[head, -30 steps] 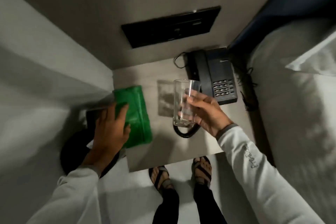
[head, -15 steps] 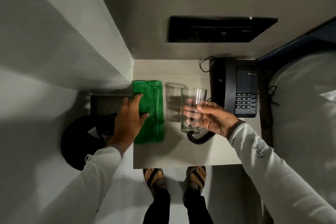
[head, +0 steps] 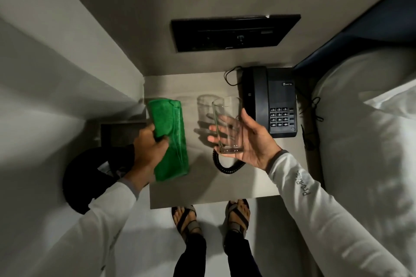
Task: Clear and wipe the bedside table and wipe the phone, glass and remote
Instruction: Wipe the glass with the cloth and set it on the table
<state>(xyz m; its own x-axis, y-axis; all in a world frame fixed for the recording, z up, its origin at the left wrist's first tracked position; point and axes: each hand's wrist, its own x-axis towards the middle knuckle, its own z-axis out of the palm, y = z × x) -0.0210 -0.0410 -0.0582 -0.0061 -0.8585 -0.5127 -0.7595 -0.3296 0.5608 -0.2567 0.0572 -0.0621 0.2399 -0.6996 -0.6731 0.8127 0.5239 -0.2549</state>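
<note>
Glasses: you are holding one glass (head: 227, 126) over the bedside table (head: 202, 191).
Cloths: you are gripping one green cloth (head: 173, 141) at the table's left edge.
Phones: you are facing one phone (head: 272, 100) in the far right corner.
Hands: you are using two, left hand (head: 149, 149) and right hand (head: 252, 141).

The person is wearing pale grey long sleeves (head: 333, 216), the right one carrying dark lettering (head: 300, 183) near the cuff, dark trousers (head: 191, 256), and strapped sandals (head: 239, 215) baring the toes.
</note>
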